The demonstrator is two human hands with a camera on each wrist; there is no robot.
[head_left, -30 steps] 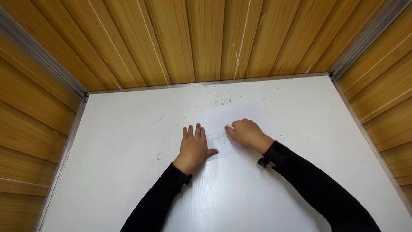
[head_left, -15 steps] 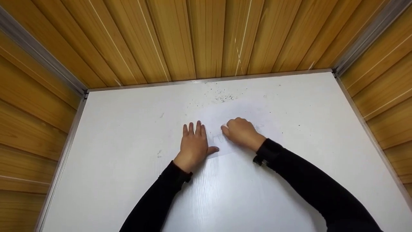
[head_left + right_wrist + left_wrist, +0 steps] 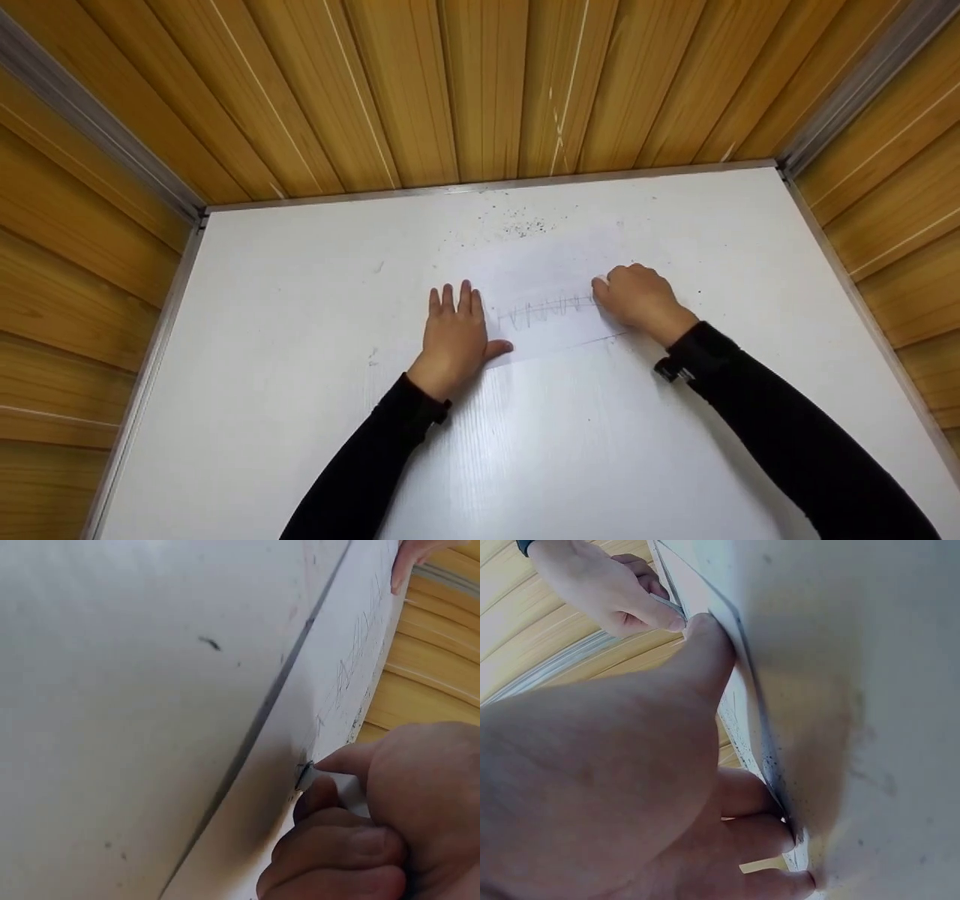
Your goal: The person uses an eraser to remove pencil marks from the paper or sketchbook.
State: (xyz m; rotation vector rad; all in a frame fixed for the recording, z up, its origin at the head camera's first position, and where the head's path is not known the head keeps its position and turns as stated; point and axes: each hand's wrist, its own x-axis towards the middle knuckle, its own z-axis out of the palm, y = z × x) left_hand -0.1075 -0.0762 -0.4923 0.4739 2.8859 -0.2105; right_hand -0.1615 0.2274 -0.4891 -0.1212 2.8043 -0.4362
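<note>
Right hand (image 3: 645,300) has shifted toward three o'clock since half a second ago, exposing a row of grey strokes (image 3: 544,309); the left hand (image 3: 454,345) matches its earlier position. Right fingers are bent, pinching a small white block (image 3: 350,791) between thumb and forefinger, its darkened tip at the paper (image 3: 540,345). Left fingers are straight, pointing toward twelve o'clock, the table's far edge; the thumb extends toward three o'clock and rests on the sheet's lower left corner. How far the other left fingers overlap the paper cannot be told. The sheet, which is white, lies flat or nearly so, reaching from the left hand toward two and three o'clock and passing beneath the right hand. Its strokes run between the two hands, along a thin line. Beyond the sheet, at twelve o'clock, dark specks (image 3: 525,226) are scattered over the white table (image 3: 270,337). Black sleeves (image 3: 795,427) enter from seven and five o'clock. Wood-patterned panels (image 3: 480,97) enclose the table at nine, twelve and three o'clock, with grey metal strips in the corners.
</note>
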